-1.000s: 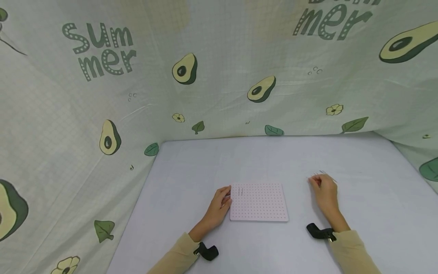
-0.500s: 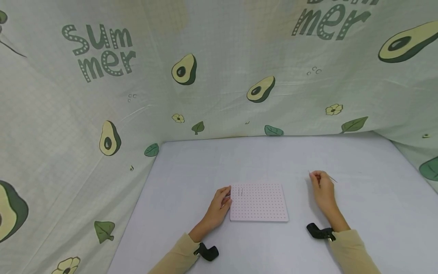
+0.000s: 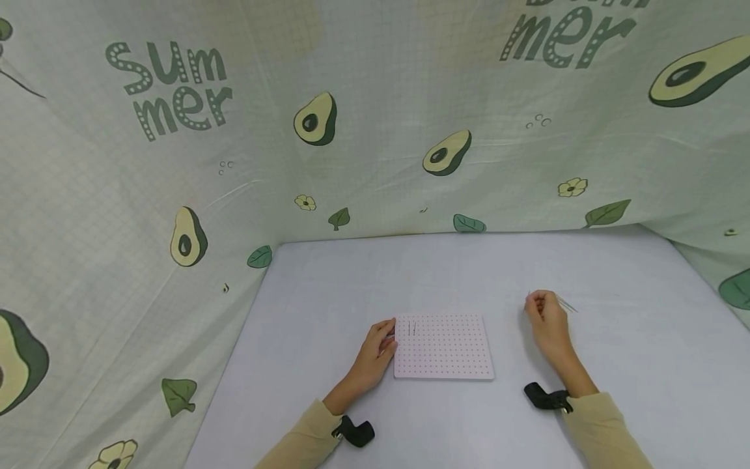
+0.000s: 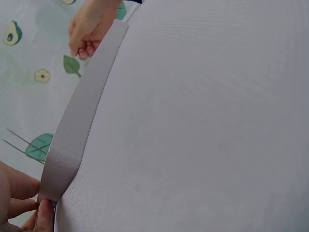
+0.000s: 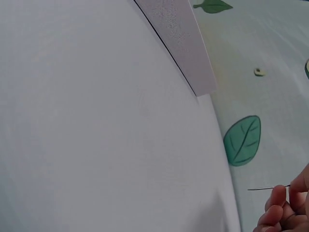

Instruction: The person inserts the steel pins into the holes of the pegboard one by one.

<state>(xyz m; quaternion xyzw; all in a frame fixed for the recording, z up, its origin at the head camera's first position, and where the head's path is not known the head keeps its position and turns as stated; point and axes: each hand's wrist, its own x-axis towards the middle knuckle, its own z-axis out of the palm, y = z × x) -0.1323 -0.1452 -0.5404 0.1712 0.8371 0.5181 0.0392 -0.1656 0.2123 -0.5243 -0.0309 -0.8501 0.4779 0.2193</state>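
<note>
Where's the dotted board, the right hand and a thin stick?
Dotted board (image 3: 444, 346): head view, top face.
Right hand (image 3: 549, 320): head view, middle of it.
Thin stick (image 5: 261, 188): right wrist view, its bare end.

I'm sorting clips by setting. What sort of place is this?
Probably a small indoor tabletop workspace, screened off for recording: a white table, an avocado-print cloth hung around it, and a camera-like black device at a wrist. The room beyond is hidden.
</note>
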